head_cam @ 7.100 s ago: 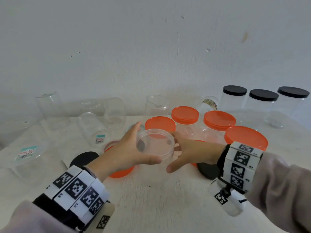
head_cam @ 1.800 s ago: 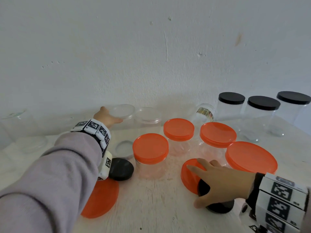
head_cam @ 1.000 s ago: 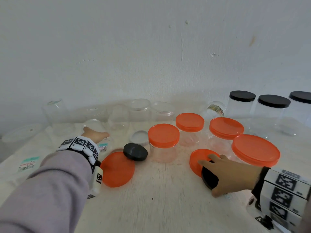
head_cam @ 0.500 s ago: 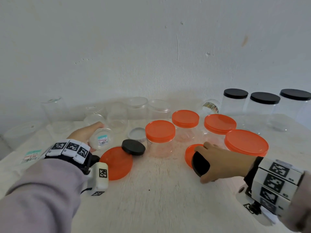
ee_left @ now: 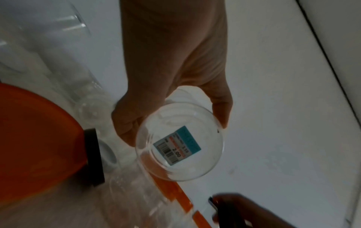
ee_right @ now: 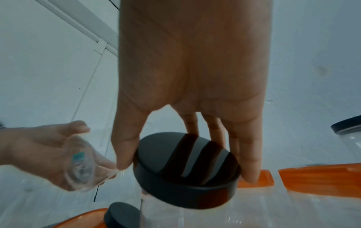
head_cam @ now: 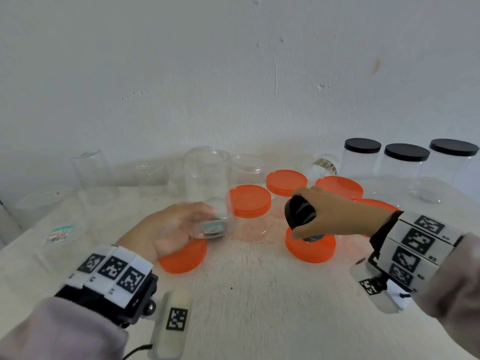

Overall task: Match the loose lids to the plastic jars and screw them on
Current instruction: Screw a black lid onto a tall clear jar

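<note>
My left hand (head_cam: 187, 222) grips a clear lidless jar (head_cam: 207, 193) near its base and holds it off the table, roughly upright and blurred. Its bottom bears a teal price sticker (ee_left: 176, 146). My left hand's fingers (ee_left: 220, 111) wrap the jar's wall. My right hand (head_cam: 319, 214) pinches a black lid (head_cam: 298, 216) by its rim, tilted, in the air just above a loose orange lid (head_cam: 310, 248). In the right wrist view the black lid (ee_right: 185, 166) sits between thumb and fingers, with the clear jar (ee_right: 82, 163) a short way to its left.
A second loose orange lid (head_cam: 184, 255) lies under my left hand, a second black lid (ee_right: 121, 214) beside it. Several orange-lidded jars (head_cam: 249, 209) stand in the middle. Three black-lidded jars (head_cam: 362, 157) line the back right. Open clear jars (head_cam: 91, 172) stand back left.
My left hand has lifted the clear jar from the left and brought it towards the centre, turning it upright. My right hand has raised the black lid higher and tilted it.
</note>
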### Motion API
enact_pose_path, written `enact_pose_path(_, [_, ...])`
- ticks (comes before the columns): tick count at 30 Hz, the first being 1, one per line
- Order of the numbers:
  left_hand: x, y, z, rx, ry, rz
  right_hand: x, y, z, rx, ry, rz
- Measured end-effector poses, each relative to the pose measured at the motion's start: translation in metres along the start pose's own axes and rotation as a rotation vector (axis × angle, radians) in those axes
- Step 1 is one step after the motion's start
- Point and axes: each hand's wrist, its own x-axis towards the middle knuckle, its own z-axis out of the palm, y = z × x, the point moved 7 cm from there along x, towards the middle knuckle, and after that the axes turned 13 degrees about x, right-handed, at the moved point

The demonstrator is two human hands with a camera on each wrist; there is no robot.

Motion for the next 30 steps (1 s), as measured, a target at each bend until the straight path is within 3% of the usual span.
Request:
enact_pose_path(7, [0.01,-0.019,0.025,0.234,0.124,0.009,0.004,-0.016,-0.022,0.225,0.094,-0.043])
enact_pose_path(16, [0.022,-0.032,0.054,0.544,0.014,0.021,0.003,-0.041,-0.04,0.342,0.112,-0.095])
enact_pose_path(30, [0.029,-0.037,0.072,0.713,-0.039,0.122,0.014,-0.074,-0.025,0.008,-0.087,-0.094])
